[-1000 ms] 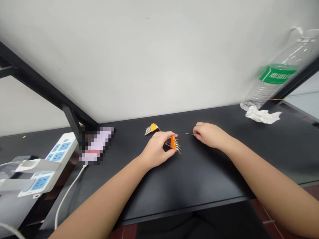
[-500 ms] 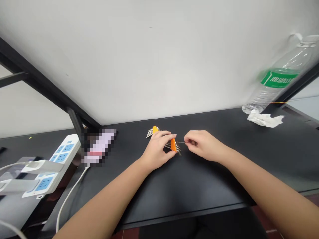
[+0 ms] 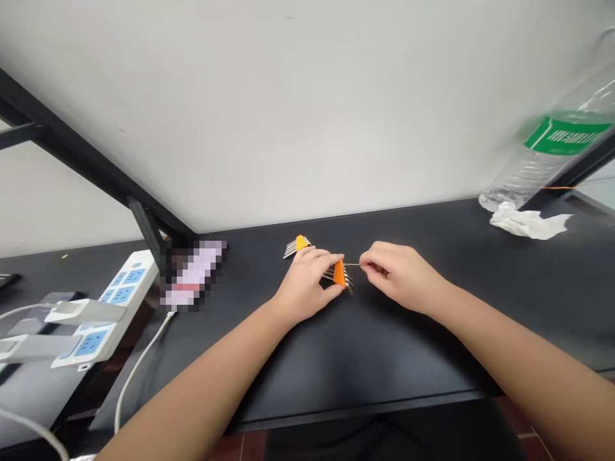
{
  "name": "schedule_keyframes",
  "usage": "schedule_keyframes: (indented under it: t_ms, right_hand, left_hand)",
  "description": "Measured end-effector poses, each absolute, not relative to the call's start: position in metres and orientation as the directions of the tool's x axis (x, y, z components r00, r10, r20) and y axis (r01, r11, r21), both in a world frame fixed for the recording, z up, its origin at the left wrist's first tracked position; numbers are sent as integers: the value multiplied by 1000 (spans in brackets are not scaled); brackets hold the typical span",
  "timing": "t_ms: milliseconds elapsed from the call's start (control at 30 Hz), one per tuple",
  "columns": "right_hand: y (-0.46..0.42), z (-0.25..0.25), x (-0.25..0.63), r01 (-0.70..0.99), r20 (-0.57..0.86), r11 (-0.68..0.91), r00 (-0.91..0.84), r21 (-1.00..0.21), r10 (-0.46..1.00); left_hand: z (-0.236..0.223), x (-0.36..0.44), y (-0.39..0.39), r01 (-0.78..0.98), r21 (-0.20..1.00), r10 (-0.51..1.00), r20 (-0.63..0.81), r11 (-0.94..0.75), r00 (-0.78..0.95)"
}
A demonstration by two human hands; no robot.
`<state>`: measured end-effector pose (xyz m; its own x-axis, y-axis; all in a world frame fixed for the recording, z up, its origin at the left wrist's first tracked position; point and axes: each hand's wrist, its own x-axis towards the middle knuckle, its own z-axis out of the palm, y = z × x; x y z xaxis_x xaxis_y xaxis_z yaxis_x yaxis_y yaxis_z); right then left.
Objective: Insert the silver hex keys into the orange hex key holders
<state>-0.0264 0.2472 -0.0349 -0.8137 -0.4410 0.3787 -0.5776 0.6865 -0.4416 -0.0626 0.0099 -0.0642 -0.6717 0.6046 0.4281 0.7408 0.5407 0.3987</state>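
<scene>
An orange holder [image 3: 339, 273] with several metal hex keys lies on the black desk, its second orange piece [image 3: 302, 242] showing beyond my fingers. My left hand [image 3: 302, 285] is closed on this hex key set, thumb and fingers gripping the near orange piece and covering the middle of the keys. Bent key ends stick out to its right. Just right of the holder, my right hand [image 3: 403, 275] pinches the end of a thin hex key [image 3: 352, 264]. That key reaches across to the top of the orange piece; whether its tip is inside a hole is too small to tell.
To the left lie a pixelated phone-like object [image 3: 195, 275] with a white cable and a white power strip [image 3: 115, 314] with plugs. A crumpled tissue [image 3: 528, 222] and a large plastic bottle [image 3: 560, 144] stand at the right, near the wall. A black frame bar [image 3: 91, 157] slants at the left.
The view has shifted slightly, so the bottle and tissue sit further right. Both hands keep their grips; the thin hex key still spans between the right fingers and the holder.
</scene>
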Motion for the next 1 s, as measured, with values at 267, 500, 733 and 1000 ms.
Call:
schedule_keyframes:
  t_ms: [267,500,733,1000]
  right_hand:
    - [249,-36,-27,-547,335,720,-836,-428,-435]
    - [247,-38,-25,-560,332,726,-826,-399,-455]
    - [248,-38,-24,-556,338,737,-828,-384,-448]
    - [248,-39,-23,-554,327,751,-829,-361,-454]
  left_hand:
    - [-68,-62,8,727,397,595,417,560,-687]
    - [-67,-62,10,734,390,603,418,557,-679]
    - [-66,-61,10,723,398,603,400,565,-690]
    - [-65,-61,11,737,395,615,407,549,-676]
